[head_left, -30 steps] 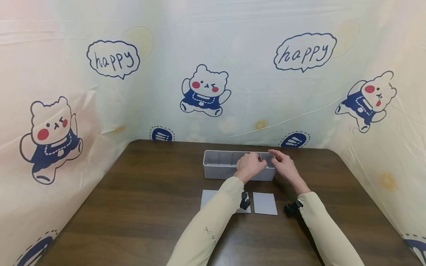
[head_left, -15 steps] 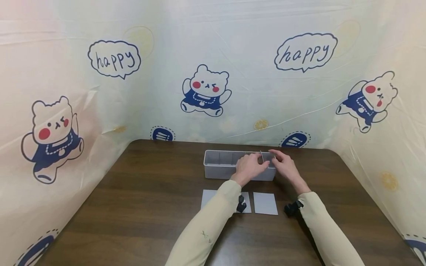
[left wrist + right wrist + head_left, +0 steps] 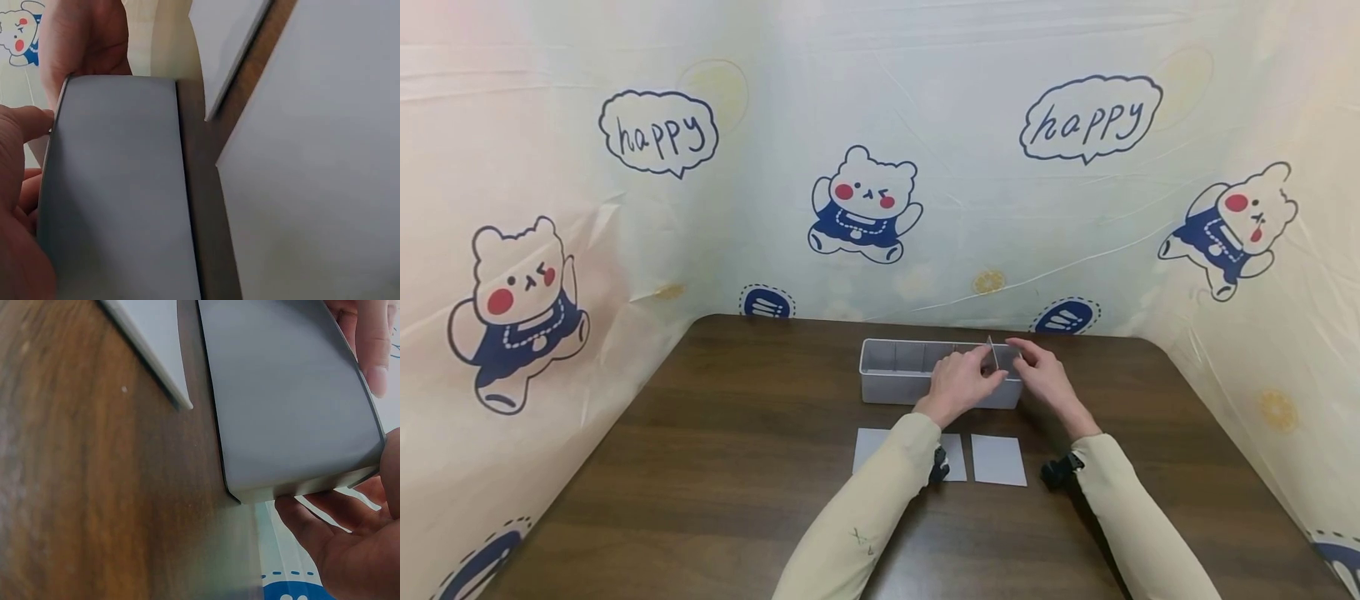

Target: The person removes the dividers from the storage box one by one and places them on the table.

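A long light-grey storage box (image 3: 895,388) with inner compartments stands on the table. At its right part, my left hand (image 3: 958,385) reaches over the front rim, thumb and forefinger at a thin upright divider (image 3: 994,357) that it pinches; the divider's top shows above the back rim. My right hand (image 3: 1047,382) grips the box's right end. In the right wrist view, its fingers (image 3: 306,528) lie against the end wall of the box (image 3: 294,406). From the left side, the left wrist view shows the left thumb (image 3: 31,122) over the rim.
In front of the box lie flat white panels, one (image 3: 998,459) at the right and another (image 3: 955,458) partly under the left sleeve. The brown wooden table (image 3: 700,467) reaches back to a printed curtain (image 3: 955,250) that surrounds it.
The divider has come into clearer sight between the left fingers, its top edge slightly higher and further right. My left hand and forearm have shifted slightly left; the right hand keeps its place.
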Available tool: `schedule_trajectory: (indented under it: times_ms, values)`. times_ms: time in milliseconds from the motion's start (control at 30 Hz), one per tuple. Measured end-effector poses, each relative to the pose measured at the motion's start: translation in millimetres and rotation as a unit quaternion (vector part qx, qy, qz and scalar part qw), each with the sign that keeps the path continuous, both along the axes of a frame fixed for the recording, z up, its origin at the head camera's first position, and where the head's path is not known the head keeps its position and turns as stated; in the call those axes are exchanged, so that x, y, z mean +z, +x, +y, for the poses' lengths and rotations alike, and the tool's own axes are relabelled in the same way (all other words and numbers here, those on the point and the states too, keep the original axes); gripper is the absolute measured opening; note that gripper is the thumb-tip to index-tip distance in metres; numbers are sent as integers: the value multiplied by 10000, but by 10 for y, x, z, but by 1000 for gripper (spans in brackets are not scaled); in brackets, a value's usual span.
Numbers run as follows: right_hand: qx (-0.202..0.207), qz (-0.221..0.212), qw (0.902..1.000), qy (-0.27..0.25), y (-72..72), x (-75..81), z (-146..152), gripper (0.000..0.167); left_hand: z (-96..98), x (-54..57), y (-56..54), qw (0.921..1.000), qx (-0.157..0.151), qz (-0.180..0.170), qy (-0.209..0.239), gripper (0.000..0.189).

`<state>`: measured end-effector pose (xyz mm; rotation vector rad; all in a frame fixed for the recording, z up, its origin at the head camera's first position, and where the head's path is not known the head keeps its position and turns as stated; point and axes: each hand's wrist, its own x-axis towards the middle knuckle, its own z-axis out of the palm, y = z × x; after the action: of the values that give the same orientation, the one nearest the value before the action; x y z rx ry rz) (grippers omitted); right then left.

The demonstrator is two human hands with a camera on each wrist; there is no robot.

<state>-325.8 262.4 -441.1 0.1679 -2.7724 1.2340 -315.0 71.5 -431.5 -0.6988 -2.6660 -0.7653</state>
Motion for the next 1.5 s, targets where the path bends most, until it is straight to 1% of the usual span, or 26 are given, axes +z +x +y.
schedule_trajectory:
  times_ms: [133, 200, 367, 433, 833, 933, 1033, 1167, 1233, 1367, 1500]
  values:
    - [16, -4, 10000, -53, 0, -10, 10, 43, 4, -23, -4, 9995, -10, 276, 162, 40]
    - [8, -10, 10000, -82, 0, -12, 13, 42, 12, -30, -6, 9987, 0, 384, 330, 41]
    - [-8, -9, 9999, -120, -8, -9, 15, 42, 40, -50, -11, 9949, 65, 709, 716, 37]
    - [-8, -11, 9999, -136, -12, -9, 16, 43, 51, -58, -13, 9934, 102, 830, 792, 36]
    - [-52, 11, 10000, -84, -10, -7, 10, 42, 96, -72, -9, 9877, 140, 1036, 1166, 32]
    - [-62, 7, 9999, -80, -7, -3, 5, 42, 112, -53, -3, 9855, 187, 1100, 1282, 29]
    - [-67, 11, 10000, -64, -7, 6, -5, 42, 132, -11, 3, 9830, 261, 1150, 1405, 28]
    - [-76, -22, 10000, -19, -13, 14, -20, 43, 151, 84, 11, 9804, 397, 1239, 1477, 25]
    - [-78, -30, 10000, 6, -19, 11, -20, 43, 150, 130, 9, 9801, 482, 1299, 1420, 24]
    - [-53, -51, 10000, -33, -20, 3, -7, 43, 125, 192, -6, 9814, 634, 1238, 1321, 20]
    - [-24, -89, 9999, -118, -11, 2, 8, 43, 94, 217, -24, 9811, 743, 1167, 1355, 16]
